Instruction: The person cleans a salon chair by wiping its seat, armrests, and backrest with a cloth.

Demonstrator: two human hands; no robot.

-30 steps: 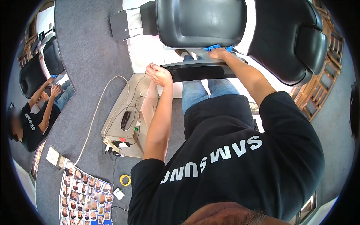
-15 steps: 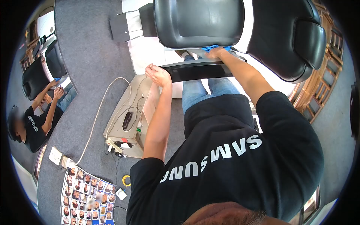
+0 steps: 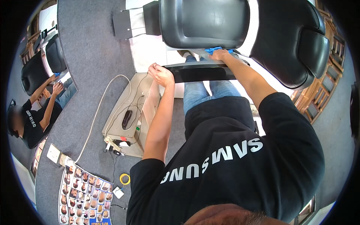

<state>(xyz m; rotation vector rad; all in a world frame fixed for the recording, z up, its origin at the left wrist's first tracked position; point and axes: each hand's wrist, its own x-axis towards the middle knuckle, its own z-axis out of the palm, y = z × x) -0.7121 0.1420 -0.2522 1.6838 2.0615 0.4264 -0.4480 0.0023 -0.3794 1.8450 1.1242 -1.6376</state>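
My right hand [image 3: 222,55] presses a blue cloth [image 3: 213,50] against the far edge of a long black bar, which looks like a chair armrest [image 3: 202,73]. Just beyond the cloth is the lower edge of a black padded chair back [image 3: 206,24]. At the left end of the armrest, my left hand [image 3: 162,76] is closed around the tip, its fingers curled. My fingers on the cloth are partly hidden. Below the armrest, my jeans [image 3: 197,92] show between it and my black shirt.
A second black chair [image 3: 288,41] stands at right, near wooden ladder-like racks [image 3: 322,88]. To the left are a beige cabinet [image 3: 120,108] with cables and a black device [image 3: 127,119], a white socket box [image 3: 54,153], a picture poster [image 3: 84,195] and a mirror [image 3: 37,93] reflecting me.
The view has shifted slightly, so the chairs appear a little lower and to the right. My right hand stays on the cloth and my left hand keeps its grip on the armrest end.
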